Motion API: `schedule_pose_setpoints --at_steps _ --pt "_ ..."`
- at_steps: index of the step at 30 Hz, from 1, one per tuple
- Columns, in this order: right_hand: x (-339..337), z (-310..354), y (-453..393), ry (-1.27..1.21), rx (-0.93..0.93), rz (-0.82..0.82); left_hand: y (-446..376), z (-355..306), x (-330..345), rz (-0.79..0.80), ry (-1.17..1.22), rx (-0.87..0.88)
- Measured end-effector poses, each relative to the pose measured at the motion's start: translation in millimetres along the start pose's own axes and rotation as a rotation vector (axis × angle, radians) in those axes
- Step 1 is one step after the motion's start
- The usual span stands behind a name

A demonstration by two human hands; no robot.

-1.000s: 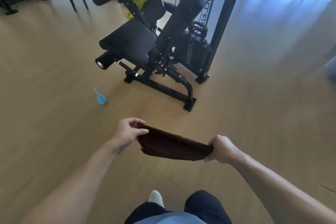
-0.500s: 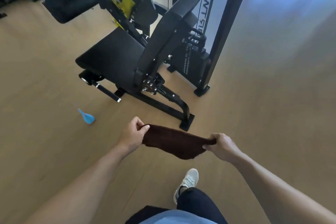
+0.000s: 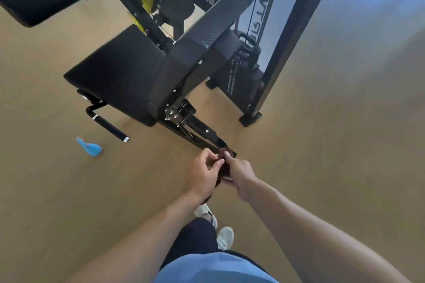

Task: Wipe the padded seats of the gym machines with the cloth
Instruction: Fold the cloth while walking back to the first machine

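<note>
Starting nearest, white shoes (image 3: 224, 238) are seen on the wooden floor (image 3: 345, 145). Above them, a dark brown cloth (image 3: 222, 169) is bunched between the hands, pinched by the left hand (image 3: 202, 174) and the right hand (image 3: 239, 173), fingers curled on it; its long axis cannot be told. Farther left, a blue spray bottle (image 3: 90, 147) lies on the floor, nozzle pointing up-left. Beyond, the black padded seat (image 3: 117, 71) is met by a tilted backrest (image 3: 202, 46).

You can read only the dark letters "WT", then blurred characters, running down the white panel (image 3: 257, 18) of the weight-stack machine (image 3: 243, 80).
</note>
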State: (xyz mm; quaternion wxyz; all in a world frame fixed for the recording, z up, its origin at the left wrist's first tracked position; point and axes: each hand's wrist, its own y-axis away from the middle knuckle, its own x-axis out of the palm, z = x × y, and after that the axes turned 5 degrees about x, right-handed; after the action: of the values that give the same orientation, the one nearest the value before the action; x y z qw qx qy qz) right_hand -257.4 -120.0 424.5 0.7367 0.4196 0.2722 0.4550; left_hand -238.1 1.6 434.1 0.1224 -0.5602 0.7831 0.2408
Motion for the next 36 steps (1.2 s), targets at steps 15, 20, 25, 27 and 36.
schedule_pose_setpoints --at_steps 15,20,25,27,36 --pt "-37 163 -20 1.022 -0.526 0.295 -140 12 -17 0.225 0.085 0.016" --pt "-55 219 -13 0.645 -0.598 0.567 -162 -26 -6 0.372 0.26 -0.096" --pt "-91 261 -50 0.057 -0.365 0.47 -153 -43 32 0.364 0.485 -0.364" --pt "-111 273 -75 0.034 -0.275 0.378 -146 -40 47 0.35 0.611 -0.489" --pt "-180 269 -174 0.398 -0.026 0.401 -108 -28 130 -0.118 0.898 -0.807"
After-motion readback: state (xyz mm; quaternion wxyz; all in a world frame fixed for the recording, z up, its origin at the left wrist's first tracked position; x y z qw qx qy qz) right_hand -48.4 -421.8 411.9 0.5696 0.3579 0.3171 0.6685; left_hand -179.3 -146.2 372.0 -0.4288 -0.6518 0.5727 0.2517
